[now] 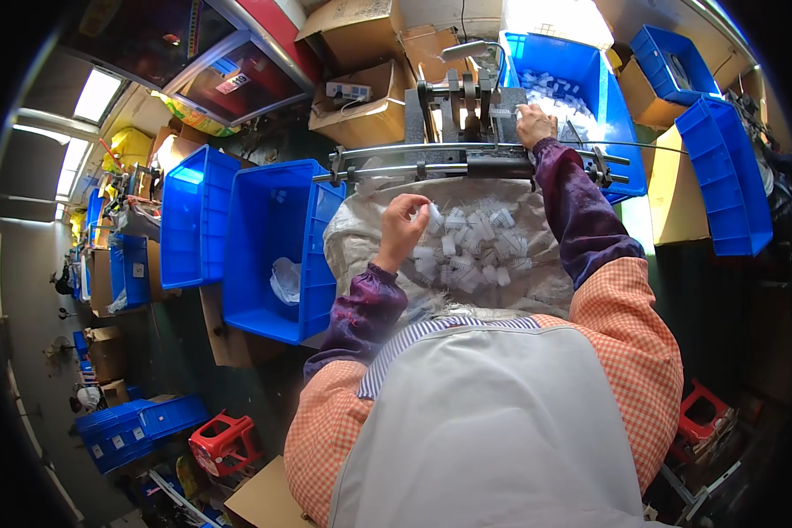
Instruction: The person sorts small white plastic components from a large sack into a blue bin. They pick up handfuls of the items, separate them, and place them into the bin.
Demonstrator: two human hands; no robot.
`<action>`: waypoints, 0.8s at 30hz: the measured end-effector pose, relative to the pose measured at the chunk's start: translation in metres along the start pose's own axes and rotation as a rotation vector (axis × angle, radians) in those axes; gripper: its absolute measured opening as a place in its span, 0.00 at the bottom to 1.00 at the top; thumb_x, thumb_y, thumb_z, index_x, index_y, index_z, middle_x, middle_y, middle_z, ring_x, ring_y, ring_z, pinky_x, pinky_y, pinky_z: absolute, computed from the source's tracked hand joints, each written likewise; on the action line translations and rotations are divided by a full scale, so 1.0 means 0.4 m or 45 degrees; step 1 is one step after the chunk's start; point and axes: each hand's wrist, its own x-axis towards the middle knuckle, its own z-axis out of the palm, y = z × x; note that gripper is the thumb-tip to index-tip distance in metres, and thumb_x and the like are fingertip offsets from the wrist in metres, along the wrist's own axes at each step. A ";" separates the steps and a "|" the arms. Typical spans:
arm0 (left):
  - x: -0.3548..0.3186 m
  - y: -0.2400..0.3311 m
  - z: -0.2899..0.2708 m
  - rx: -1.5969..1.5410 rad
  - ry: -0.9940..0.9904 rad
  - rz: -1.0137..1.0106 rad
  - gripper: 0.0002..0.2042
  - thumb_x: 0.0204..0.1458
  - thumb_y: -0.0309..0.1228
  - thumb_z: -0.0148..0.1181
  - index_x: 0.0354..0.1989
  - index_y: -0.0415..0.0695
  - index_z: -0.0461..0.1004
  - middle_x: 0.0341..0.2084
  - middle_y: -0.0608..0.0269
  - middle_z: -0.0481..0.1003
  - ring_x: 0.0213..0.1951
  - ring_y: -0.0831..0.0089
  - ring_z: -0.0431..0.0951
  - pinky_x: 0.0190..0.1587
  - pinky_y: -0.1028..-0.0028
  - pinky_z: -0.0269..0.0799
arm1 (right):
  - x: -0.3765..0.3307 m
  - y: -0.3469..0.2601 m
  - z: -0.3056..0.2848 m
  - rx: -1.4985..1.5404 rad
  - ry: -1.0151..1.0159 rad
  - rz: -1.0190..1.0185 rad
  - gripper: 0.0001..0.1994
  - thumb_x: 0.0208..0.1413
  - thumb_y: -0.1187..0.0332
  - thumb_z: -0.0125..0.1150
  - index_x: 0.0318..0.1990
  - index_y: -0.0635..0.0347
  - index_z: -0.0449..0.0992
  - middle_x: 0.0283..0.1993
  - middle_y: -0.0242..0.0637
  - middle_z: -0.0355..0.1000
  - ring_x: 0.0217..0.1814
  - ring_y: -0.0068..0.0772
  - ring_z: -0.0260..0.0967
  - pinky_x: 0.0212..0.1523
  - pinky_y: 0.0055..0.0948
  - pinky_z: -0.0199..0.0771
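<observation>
My left hand is closed in a pinch over a pale cloth-like sheet at my lap. A small translucent white plastic piece shows at its fingertips. Many similar white pieces lie heaped on the sheet just right of that hand. Farther off, my right hand has its fingers bent at the right side of a bench machine with dark upright parts. What those fingers grip is too small to make out. Metal rods cross the machine's front.
Behind my right hand, a blue bin holds more white pieces. Another blue bin stands to my left with a white bag inside. Cardboard boxes sit behind the machine. A red stool is at lower left.
</observation>
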 end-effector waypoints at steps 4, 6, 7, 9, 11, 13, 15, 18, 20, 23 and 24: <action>-0.003 0.010 0.020 -0.461 -0.023 -0.200 0.06 0.50 0.26 0.56 0.33 0.37 0.73 0.27 0.65 0.75 0.28 0.80 0.75 0.30 0.80 0.71 | 0.030 0.017 -0.056 -0.199 -0.114 -0.004 0.12 0.48 0.66 0.49 0.41 0.52 0.72 0.43 0.41 0.71 0.44 0.41 0.71 0.46 0.42 0.60; 0.000 0.025 0.033 -0.661 -0.060 -0.235 0.06 0.52 0.25 0.54 0.34 0.36 0.72 0.27 0.65 0.75 0.29 0.79 0.76 0.32 0.81 0.73 | 0.054 0.059 -0.089 -0.256 -0.069 0.121 0.12 0.47 0.66 0.50 0.41 0.53 0.71 0.42 0.42 0.71 0.44 0.42 0.71 0.43 0.43 0.64; 0.004 0.041 0.038 -0.725 -0.079 -0.237 0.06 0.52 0.24 0.54 0.35 0.35 0.72 0.28 0.64 0.75 0.30 0.78 0.76 0.33 0.81 0.73 | 0.050 0.066 -0.117 -0.240 0.029 0.254 0.15 0.48 0.65 0.52 0.45 0.53 0.69 0.43 0.43 0.70 0.43 0.43 0.71 0.43 0.40 0.66; 0.012 0.063 0.049 -0.778 -0.095 -0.227 0.05 0.52 0.24 0.54 0.36 0.35 0.72 0.28 0.63 0.75 0.31 0.77 0.77 0.34 0.80 0.74 | 0.021 0.087 -0.133 -0.117 0.171 0.353 0.24 0.48 0.61 0.54 0.54 0.54 0.63 0.45 0.46 0.68 0.43 0.47 0.71 0.43 0.40 0.69; 0.027 0.082 0.066 -0.762 -0.095 -0.199 0.06 0.52 0.23 0.54 0.36 0.35 0.72 0.28 0.62 0.75 0.32 0.76 0.77 0.34 0.80 0.74 | -0.049 0.085 -0.125 0.246 0.173 -0.132 0.21 0.52 0.59 0.50 0.53 0.56 0.67 0.48 0.47 0.69 0.43 0.47 0.70 0.46 0.39 0.70; 0.042 0.099 0.077 -0.765 -0.079 -0.176 0.06 0.52 0.24 0.55 0.36 0.35 0.72 0.28 0.61 0.76 0.31 0.76 0.77 0.34 0.80 0.74 | -0.157 -0.046 -0.215 0.860 -0.462 -0.309 0.17 0.55 0.61 0.51 0.50 0.58 0.70 0.42 0.42 0.73 0.39 0.31 0.71 0.41 0.28 0.71; 0.058 0.124 0.094 -0.736 -0.069 -0.115 0.07 0.52 0.25 0.55 0.36 0.35 0.72 0.28 0.62 0.76 0.31 0.78 0.77 0.33 0.80 0.74 | -0.240 -0.104 -0.217 1.165 -0.823 -0.553 0.16 0.56 0.64 0.53 0.51 0.59 0.69 0.38 0.37 0.72 0.35 0.20 0.66 0.36 0.23 0.67; 0.063 0.133 0.101 -0.610 -0.102 -0.149 0.09 0.52 0.30 0.56 0.36 0.35 0.73 0.26 0.58 0.77 0.29 0.72 0.78 0.32 0.78 0.73 | -0.255 -0.130 -0.191 1.272 -0.680 -0.769 0.14 0.56 0.68 0.52 0.49 0.59 0.70 0.33 0.39 0.72 0.33 0.24 0.66 0.34 0.28 0.67; 0.055 0.110 0.091 -0.114 -0.198 -0.154 0.13 0.51 0.34 0.57 0.40 0.37 0.71 0.30 0.56 0.76 0.33 0.65 0.78 0.34 0.74 0.73 | -0.172 -0.081 -0.123 1.064 -0.502 -0.442 0.11 0.56 0.66 0.50 0.44 0.58 0.72 0.36 0.43 0.72 0.35 0.35 0.69 0.36 0.31 0.68; 0.009 0.005 0.098 0.652 -0.305 -0.074 0.18 0.49 0.37 0.58 0.45 0.40 0.69 0.38 0.53 0.72 0.41 0.55 0.73 0.40 0.67 0.71 | -0.067 -0.049 -0.064 0.446 0.118 -0.323 0.08 0.52 0.68 0.49 0.36 0.55 0.74 0.36 0.40 0.70 0.40 0.46 0.68 0.42 0.38 0.68; -0.011 -0.031 0.104 0.908 -0.341 -0.035 0.20 0.48 0.38 0.58 0.46 0.41 0.68 0.41 0.52 0.70 0.44 0.52 0.71 0.43 0.65 0.69 | -0.043 -0.039 -0.027 0.293 0.212 -0.273 0.08 0.50 0.68 0.50 0.36 0.53 0.74 0.37 0.37 0.70 0.43 0.42 0.67 0.43 0.37 0.68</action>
